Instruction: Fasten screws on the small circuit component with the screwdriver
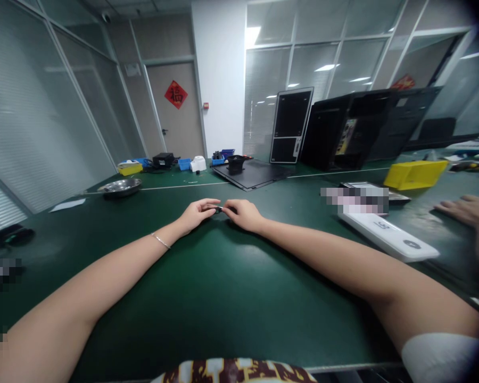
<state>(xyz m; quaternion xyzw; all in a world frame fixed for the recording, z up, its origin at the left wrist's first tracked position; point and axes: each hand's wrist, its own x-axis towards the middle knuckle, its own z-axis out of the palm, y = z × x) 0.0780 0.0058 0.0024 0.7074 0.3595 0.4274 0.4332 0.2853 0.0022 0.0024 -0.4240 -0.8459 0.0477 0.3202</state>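
My left hand (195, 215) and my right hand (243, 214) meet above the green table mat (219, 314), their fingertips pinching a small black part (219, 209) between them. The part is too small and too hidden by my fingers to identify. A long white device (387, 236) lies to the right of my right hand, well apart from it. At the far right, a co-worker's hand (469, 210) rests on the table.
A yellow bin (415, 174) and a partly blurred dark device (363, 194) sit on the right. A steel dish (122, 187) is at the left. Farther back are a flat black panel (251, 173), blue bins (184, 164), and black upright cases (347, 127).
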